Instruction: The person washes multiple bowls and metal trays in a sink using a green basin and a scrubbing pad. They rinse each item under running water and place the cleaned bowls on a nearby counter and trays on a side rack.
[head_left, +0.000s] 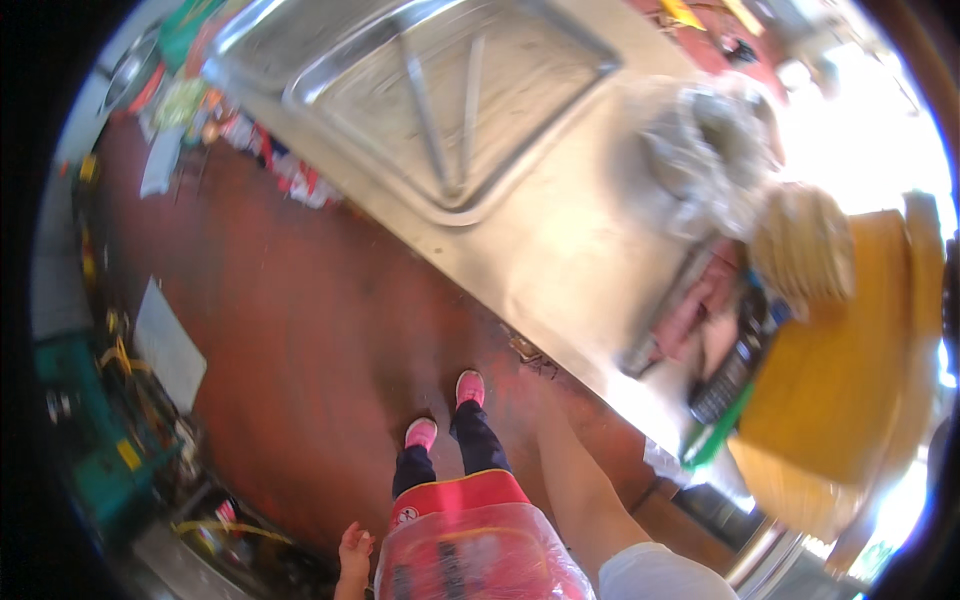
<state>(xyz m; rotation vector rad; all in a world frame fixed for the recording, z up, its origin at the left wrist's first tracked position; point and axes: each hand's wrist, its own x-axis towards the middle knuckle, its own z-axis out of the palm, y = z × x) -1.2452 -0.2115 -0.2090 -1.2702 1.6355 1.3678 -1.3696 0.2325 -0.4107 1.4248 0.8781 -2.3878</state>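
Low at the bottom, my left hand (356, 547) is beside the apron, its fingers loosely bent and apart, holding nothing. My right forearm (581, 480), below a pale sleeve, reaches towards the front edge of the stainless steel sink counter (525, 277); its far end blurs against the floor and the hand cannot be made out. A sink basin (420, 127) is set into the counter. On the counter's right part are a clear plastic bag (720, 142), a black remote control (731, 375), a pinkish object (701, 300) and a yellow-brown box-like object (832, 360).
Red-brown floor (300, 300) lies around my pink shoes (470, 388). A pale flat panel (169, 349), a teal container (105, 435) and clutter stand at the left. Plastic bags (180, 105) and cloth-like items (300, 176) lie by the counter's far-left side.
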